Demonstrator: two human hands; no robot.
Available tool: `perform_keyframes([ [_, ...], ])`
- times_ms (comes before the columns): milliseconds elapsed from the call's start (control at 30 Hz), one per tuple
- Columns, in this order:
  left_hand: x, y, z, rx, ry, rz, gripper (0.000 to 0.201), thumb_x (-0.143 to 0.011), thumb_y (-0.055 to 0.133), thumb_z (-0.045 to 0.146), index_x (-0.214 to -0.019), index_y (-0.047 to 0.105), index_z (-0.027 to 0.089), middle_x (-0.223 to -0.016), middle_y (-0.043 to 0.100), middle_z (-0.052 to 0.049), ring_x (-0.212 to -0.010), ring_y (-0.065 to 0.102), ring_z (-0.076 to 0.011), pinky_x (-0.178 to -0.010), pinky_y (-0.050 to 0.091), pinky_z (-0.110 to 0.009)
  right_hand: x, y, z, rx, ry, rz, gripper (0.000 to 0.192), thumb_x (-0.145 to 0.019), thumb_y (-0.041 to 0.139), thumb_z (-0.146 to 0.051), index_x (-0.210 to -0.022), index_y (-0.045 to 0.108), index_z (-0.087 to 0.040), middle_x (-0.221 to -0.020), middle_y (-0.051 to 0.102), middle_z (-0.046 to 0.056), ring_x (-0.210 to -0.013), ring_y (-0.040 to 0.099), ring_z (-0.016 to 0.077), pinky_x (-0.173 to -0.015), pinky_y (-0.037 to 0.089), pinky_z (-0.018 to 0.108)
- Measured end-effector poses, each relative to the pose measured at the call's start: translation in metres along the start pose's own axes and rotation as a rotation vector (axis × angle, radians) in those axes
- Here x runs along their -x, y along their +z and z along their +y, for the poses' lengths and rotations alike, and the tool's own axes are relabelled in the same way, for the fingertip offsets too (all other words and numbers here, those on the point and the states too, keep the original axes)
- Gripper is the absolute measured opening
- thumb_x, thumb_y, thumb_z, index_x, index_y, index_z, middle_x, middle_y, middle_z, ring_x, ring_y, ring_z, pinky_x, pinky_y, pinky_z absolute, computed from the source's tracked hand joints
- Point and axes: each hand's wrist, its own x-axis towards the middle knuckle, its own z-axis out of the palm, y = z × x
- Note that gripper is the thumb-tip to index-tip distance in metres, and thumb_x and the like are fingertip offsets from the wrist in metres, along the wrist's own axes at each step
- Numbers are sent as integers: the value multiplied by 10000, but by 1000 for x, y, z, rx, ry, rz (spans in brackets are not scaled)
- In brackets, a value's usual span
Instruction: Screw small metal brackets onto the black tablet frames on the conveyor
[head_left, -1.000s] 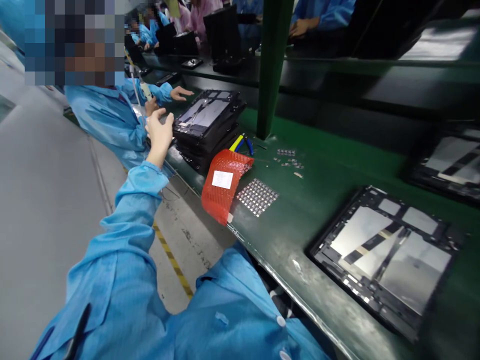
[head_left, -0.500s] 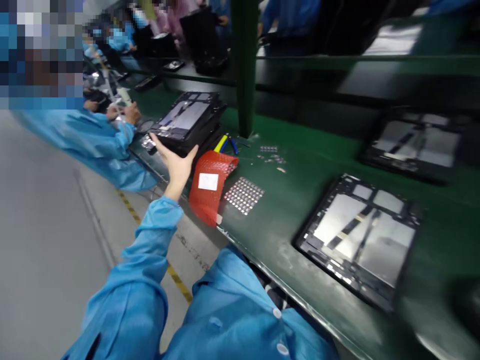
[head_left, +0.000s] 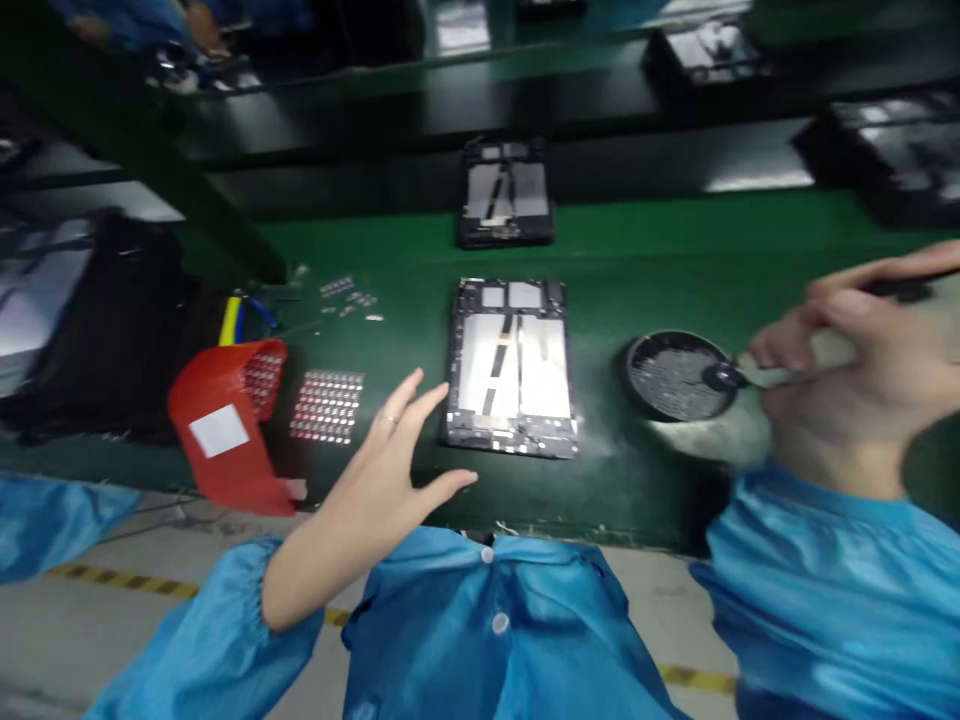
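An opened tablet (head_left: 546,365) lies in front of me, its silver battery plates and dark ribbon cables bare. My left hand (head_left: 394,455) is empty, fingers spread, beside the tablet's lower left corner. My right hand (head_left: 847,370) grips a pale electric screwdriver (head_left: 825,350), blurred by motion. Its dark tip reaches over the right rim of a round black dish (head_left: 649,400), which holds many tiny grey pieces, too small to name. Left of my left hand lie a sheet of small shiny parts (head_left: 328,405) and a red bubble-wrap pouch (head_left: 240,465) with a white label.
Behind the first tablet lies another opened tablet (head_left: 506,195). Yellow and blue pliers (head_left: 234,318) rest by a dark stack of devices (head_left: 112,330) at left. A green post (head_left: 165,170) rises at back left. Small scraps (head_left: 349,295) lie nearby. A co-worker's sleeve (head_left: 60,520) shows at left.
My view has swung right. My left hand has come from beside the device stack to the tablet, still empty. My right hand with the screwdriver and the dish have come into view.
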Motion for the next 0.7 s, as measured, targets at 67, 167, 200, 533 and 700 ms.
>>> perform_keyframes([
  [67, -9, 37, -9, -4, -32, -86, 897, -1004, 907, 442, -1772, 454, 533, -1928, 384, -122, -1687, 545, -480, -1283, 614, -732, -8, -15, 11, 97, -169, -77, 325, -695, 890, -130, -948, 705, -217, -729, 585, -51, -432, 435, 97, -349, 326, 219],
  [167, -23, 71, -20, -41, -8, -30, 751, -1040, 863, 411, -1706, 541, 541, -1902, 419, -130, -1618, 600, -500, -1265, 594, -790, -13, -30, 27, 130, -304, -160, 466, -659, 995, -301, -945, 637, -216, -678, 564, -70, -351, 308, 74, -293, 235, 203],
  [200, -27, 77, -19, -54, 3, -10, 726, -1050, 848, 417, -1699, 549, 542, -1893, 430, -133, -1611, 600, -505, -1264, 584, -802, -14, -32, 31, 130, -333, -175, 500, -681, 1009, -344, -965, 618, -214, -683, 563, -76, -347, 294, 61, -294, 234, 189],
  [533, -50, -18, -51, -179, 82, -118, 813, -921, 814, 738, -1685, 557, 637, -1654, 717, -16, -1535, 686, -486, -1304, 565, -754, -13, -30, 51, 181, -443, -252, 534, -826, 1022, -450, -1034, 610, -181, -715, 450, -77, -409, 401, 19, -352, 284, 120],
  [700, -60, -84, -113, -350, -155, -129, 493, -605, 909, 782, -1039, 789, 582, -1036, 808, 16, -1012, 823, -512, -1014, 666, -787, -14, -31, 50, 176, -439, -264, 466, -815, 1015, -364, -1012, 638, -176, -787, 467, -55, -427, 456, 40, -329, 293, 171],
])
